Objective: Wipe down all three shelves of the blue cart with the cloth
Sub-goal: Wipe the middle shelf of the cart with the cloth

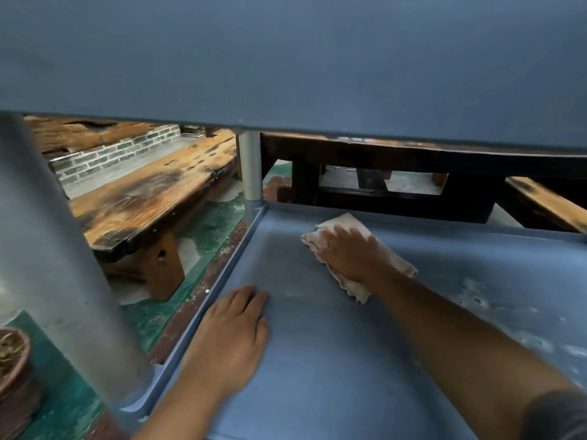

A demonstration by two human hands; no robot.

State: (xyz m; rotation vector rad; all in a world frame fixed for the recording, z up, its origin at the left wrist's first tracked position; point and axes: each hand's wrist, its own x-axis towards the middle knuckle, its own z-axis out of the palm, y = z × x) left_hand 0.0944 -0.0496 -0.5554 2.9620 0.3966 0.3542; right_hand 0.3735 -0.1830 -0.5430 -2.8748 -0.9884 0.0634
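My right hand [349, 254] presses the crumpled beige cloth [347, 221] onto the blue plastic cart shelf [317, 360], toward its 11 o'clock corner. Fingers extended, blurred. My left hand [235, 331], at 7 o'clock from the cloth, lies flat on the shelf, fingers together.

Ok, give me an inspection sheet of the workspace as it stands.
Surface: blue shelf, pale smudges on its right part.
Job's things: cloth lying on the shelf towards the far left corner.
Clutter: nothing seen.
Grips: left hand flat on the shelf; right hand pressing the cloth.
Cables: nothing seen.
Surroundings: upper shelf overhead, grey post, wooden bench, clay pot, green floor.
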